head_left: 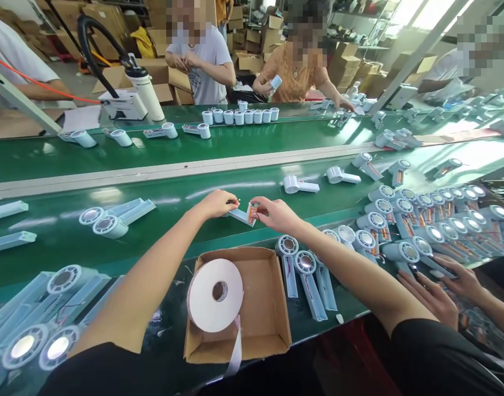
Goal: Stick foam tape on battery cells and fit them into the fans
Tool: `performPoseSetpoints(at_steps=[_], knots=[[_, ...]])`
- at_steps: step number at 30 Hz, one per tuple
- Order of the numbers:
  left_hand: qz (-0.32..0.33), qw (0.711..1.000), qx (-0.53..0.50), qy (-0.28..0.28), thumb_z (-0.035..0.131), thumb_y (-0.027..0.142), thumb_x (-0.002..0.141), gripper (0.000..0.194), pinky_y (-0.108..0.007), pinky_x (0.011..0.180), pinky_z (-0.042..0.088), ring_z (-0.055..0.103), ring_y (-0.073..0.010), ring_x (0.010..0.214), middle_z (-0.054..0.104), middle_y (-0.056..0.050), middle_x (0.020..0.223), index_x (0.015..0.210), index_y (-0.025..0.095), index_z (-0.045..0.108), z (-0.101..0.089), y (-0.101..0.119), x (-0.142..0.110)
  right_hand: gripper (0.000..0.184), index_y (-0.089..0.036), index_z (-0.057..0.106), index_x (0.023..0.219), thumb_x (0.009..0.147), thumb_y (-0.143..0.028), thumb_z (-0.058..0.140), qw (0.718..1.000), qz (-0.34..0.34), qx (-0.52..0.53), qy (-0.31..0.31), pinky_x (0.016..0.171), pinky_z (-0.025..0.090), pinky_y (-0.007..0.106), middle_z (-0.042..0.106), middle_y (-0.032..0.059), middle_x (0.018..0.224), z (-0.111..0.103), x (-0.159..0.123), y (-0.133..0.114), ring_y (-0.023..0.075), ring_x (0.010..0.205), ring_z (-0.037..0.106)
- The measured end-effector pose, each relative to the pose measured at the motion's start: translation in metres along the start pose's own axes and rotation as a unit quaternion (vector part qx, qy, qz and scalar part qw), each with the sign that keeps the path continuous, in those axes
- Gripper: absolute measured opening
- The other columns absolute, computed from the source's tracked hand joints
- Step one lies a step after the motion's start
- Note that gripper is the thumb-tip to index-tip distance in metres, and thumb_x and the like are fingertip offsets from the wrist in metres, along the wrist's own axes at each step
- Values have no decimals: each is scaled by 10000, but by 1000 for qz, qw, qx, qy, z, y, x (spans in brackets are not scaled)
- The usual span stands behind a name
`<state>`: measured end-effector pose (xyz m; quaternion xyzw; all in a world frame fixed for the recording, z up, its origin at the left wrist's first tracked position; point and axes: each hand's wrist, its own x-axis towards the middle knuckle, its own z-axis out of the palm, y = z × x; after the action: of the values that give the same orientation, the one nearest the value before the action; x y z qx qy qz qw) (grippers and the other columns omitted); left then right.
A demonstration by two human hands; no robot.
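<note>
Pinched closed, the right hand (pixel 279 215) held an orange part (pixel 252 211) at the pale blue handle (pixel 240 216), over the green belt (pixel 186 212); the left hand (pixel 215 205) was pinched too (contents unclear).

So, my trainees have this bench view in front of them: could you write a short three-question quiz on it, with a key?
1. True or false: the loose white strip from the wide white roll stays wholly inside the open brown cardboard box.
2. Which lies just right of that box in the view? A) a black ribbed hose B) pale blue round-headed plastic housings C) a yellow bag
3. Fill the gap: the bare left hand and bare right hand are at a small light-blue plastic part, above a surface coloured ____.

Key: 1 false; 2 B; 3 green.
</note>
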<state>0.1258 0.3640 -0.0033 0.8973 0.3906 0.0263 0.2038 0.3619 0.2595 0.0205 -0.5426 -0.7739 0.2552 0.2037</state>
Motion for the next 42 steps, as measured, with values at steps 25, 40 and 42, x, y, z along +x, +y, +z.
performPoseSetpoints(at_steps=[25,40,42], knots=[[-92,991,-56,78,598,348,998,232,-340,797,535,727,-236,914,809,-83,1003,952,217,784,31,27,34,277,-267,778,1251,1073,-349,582,957,4,-227,-181,809,495,340,812,123,1089,20,47,4,307,1019,744],[-94,993,-56,38,689,417,1037,323,-465,1005,614,698,-239,1151,702,-104,1313,1270,193,698,29,57,40,106,-163,701,826,827,-211,796,976,196,37,-91,550,405,220,636,-46,586,21,33,46,110,549,517],[-92,993,-54,50,691,413,1036,334,-480,1031,605,691,-248,1185,692,-109,1351,1293,198,694,21,72,32,161,-172,673,719,801,-209,806,976,202,43,-72,515,397,215,594,-53,526,18,31,39,101,505,490]])
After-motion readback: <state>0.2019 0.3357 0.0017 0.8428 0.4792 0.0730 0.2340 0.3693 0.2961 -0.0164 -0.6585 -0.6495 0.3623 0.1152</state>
